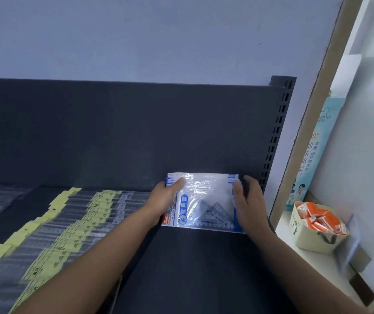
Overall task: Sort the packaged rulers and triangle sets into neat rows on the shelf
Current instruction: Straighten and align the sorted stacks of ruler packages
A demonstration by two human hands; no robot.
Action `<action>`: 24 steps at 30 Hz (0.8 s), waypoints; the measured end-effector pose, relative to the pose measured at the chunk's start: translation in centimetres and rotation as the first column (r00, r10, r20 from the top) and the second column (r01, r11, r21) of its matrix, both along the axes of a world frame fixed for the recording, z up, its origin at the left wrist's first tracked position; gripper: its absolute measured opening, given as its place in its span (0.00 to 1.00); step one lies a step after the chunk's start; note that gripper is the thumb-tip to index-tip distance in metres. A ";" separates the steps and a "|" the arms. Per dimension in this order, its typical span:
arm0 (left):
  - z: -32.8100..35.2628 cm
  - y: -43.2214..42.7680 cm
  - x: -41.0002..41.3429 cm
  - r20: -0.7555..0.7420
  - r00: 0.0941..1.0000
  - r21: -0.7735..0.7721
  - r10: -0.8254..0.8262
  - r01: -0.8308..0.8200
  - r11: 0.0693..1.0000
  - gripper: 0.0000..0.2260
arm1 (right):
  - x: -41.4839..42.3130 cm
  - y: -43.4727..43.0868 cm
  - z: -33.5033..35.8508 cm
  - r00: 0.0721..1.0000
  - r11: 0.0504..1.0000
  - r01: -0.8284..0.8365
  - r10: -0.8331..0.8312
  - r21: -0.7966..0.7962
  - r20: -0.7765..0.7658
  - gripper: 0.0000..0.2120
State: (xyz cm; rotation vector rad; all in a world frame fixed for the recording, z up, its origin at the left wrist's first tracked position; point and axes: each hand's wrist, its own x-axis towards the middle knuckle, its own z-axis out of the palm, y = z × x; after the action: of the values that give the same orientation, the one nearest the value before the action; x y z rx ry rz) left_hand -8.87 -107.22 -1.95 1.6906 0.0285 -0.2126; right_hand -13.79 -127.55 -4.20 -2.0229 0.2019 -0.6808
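Head view: both arms reached forward over the dark shelf [193, 268].
Left hand [165, 196]: gripped the triangle-set stack [204, 200] at its left edge, thumb on top.
Right hand [248, 200]: fingers curled round the right edge.
Stack: flat against the back panel [113, 132], near the slotted post [276, 132].
Rulers [68, 223]: yellow-tagged rows, left.
Basket [313, 241]: orange boxes, right ledge.
Writing: blurred, probably "GEOMETRIC".

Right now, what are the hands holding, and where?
The stack of triangle set packs: left hand grips its left edge, right hand its right edge.
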 end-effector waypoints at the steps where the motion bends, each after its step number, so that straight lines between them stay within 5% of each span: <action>1: 0.0 0.4 0.0 0.033 0.999 0.040 0.003 -0.004 0.999 0.16 | -0.2 0.0 0.2 0.999 0.993 -0.010 0.016 -0.116 0.048 0.21; 4: 0.0 0.6 0.0 0.024 1.000 0.026 0.004 -0.004 1.000 0.17 | 0.2 0.6 0.6 0.998 0.965 -0.061 0.056 -0.254 -0.028 0.23; 8: -0.3 -0.4 0.1 -0.078 0.997 -0.022 -0.024 0.022 1.000 0.16 | 1.3 2.0 0.5 0.972 0.988 -0.015 0.050 0.151 -0.229 0.31; 13: -0.5 -0.6 -0.1 -0.074 0.997 0.012 0.029 -0.028 1.000 0.13 | 1.9 1.5 0.0 0.962 0.975 0.047 0.014 0.216 -0.271 0.31; 19: -1.3 -0.6 -0.7 0.038 0.999 0.166 0.001 -0.007 0.986 0.09 | 0.7 1.0 -0.1 0.942 0.993 0.032 0.007 0.110 -0.335 0.34; 22: -1.3 -1.0 -0.7 0.277 0.961 0.368 -0.005 -0.101 0.925 0.17 | 0.3 1.2 -0.2 0.961 0.995 0.025 -0.050 -0.093 -0.271 0.39; 24: -1.4 -1.4 -0.8 0.353 0.936 0.370 0.003 -0.143 0.918 0.23 | 0.2 1.6 -0.2 0.963 0.988 -0.015 -0.027 -0.153 -0.269 0.38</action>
State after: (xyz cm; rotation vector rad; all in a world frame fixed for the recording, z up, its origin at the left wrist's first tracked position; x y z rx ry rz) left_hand -9.64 -108.60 -3.39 2.1025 -0.1365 0.1644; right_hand -13.63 -125.95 -4.45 -2.2626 0.3248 -0.4310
